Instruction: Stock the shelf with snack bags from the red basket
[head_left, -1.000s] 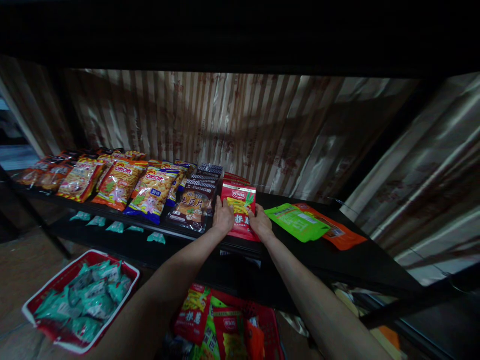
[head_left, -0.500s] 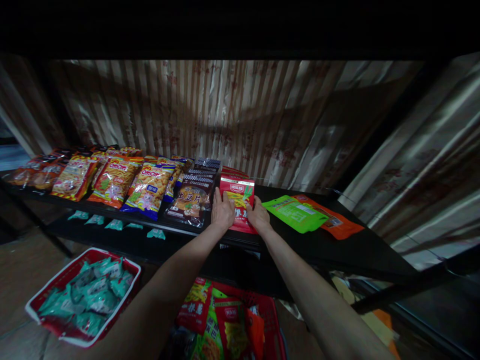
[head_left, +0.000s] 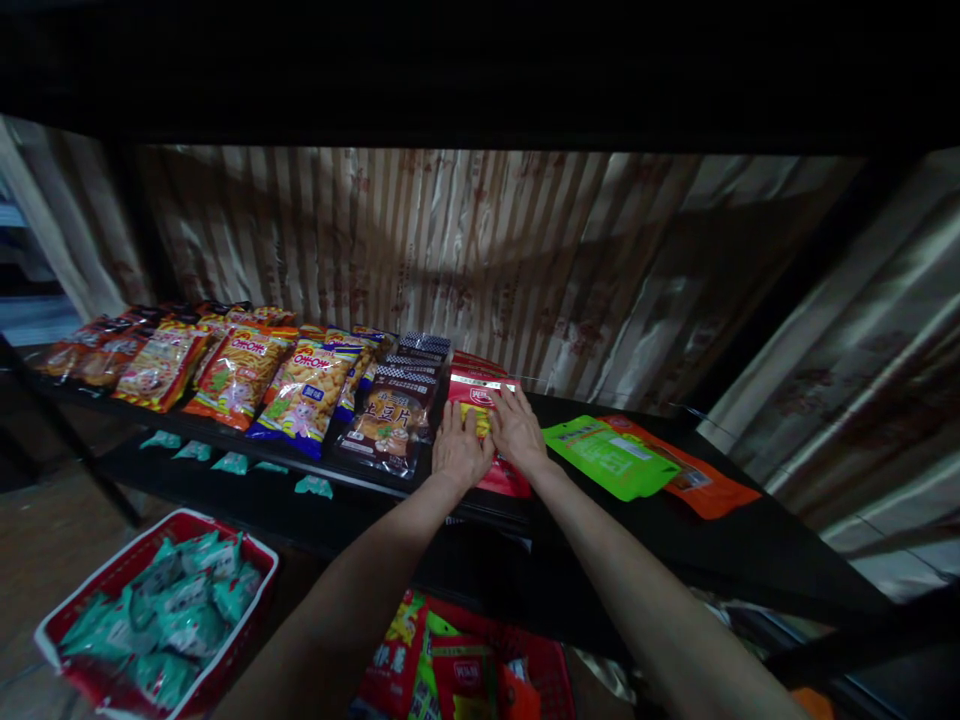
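Head view, left hand: the left hand point(head_left: 459, 450) lies palm down on a red foil snack pouch point(head_left: 471, 392), fingers spread flat and not closed around it.
Head view, right hand: the right hand point(head_left: 516, 430) rests just beside the left, thumbs nearly touching. It too is pressed flat on the pouch, fingers stretched out and gripping nothing.
Pouch: under both palms, lying on the black metal shelf point(head_left: 675, 540), its top edge showing beyond the fingertips.
Left of the hands: a dark brown rectangular snack packet point(head_left: 386, 420) touches the pouch's edge.
Right of the hands: a flat bright green plastic pouch point(head_left: 609, 456) lies near, overlapping an orange flat pouch point(head_left: 709, 490) farther out.
Below the forearms: a red plastic basket point(head_left: 259, 560) of teal packets sits down to the left.
Beyond the fingertips: a striped beige curtain point(head_left: 450, 250).
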